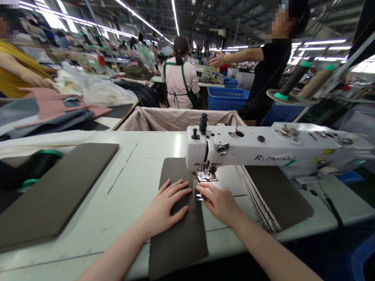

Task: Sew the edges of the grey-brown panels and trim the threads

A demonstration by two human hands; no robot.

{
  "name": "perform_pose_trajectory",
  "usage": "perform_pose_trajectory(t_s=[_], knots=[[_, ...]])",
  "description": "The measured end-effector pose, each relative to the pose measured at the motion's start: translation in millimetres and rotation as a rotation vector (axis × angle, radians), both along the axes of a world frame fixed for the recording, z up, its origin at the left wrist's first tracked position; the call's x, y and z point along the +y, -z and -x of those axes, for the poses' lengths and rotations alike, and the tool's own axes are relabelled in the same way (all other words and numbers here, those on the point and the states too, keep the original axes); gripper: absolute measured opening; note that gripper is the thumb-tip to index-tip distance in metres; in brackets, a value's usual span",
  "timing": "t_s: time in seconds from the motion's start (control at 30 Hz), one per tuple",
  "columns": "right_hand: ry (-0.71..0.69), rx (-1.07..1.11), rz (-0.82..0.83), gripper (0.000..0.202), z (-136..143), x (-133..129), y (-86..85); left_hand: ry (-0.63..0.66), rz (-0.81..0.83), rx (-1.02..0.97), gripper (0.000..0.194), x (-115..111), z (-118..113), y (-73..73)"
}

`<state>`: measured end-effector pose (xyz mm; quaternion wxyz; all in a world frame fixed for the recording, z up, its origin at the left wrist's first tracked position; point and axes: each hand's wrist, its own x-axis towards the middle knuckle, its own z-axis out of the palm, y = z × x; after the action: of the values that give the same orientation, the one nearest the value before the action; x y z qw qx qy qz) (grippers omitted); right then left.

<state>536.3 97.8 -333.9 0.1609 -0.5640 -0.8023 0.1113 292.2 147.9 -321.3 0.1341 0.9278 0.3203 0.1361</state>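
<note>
A dark olive-grey panel [178, 253] lies lengthwise on the sewing table, its right edge running under the presser foot [206, 176] of a white sewing machine [234, 144]. My left hand [165, 207] rests flat on this panel with its fingers spread. Close to the needle area, my right hand [221, 203] is closed around small thread snips [200, 197]. Their metal blades point left over the panel's right edge; the handles are mostly hidden in the palm. The right fingertips are near the presser foot.
A stack of dark panels [58, 191] lies at left beside black thread cones [38, 168]. More stacked panels [272, 195] sit right of the needle. A cloth-lined bin [175, 119] stands behind the table. Thread spools [295, 78] stand at upper right. Several people work beyond.
</note>
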Motion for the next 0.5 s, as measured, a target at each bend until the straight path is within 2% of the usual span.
perform_pose_trajectory(t_s=[0.5], knots=[[0.002, -0.003, 0.002, 0.052, 0.1, 0.3, 0.8, -0.008, 0.008, 0.028, 0.049, 0.2, -0.7, 0.3]])
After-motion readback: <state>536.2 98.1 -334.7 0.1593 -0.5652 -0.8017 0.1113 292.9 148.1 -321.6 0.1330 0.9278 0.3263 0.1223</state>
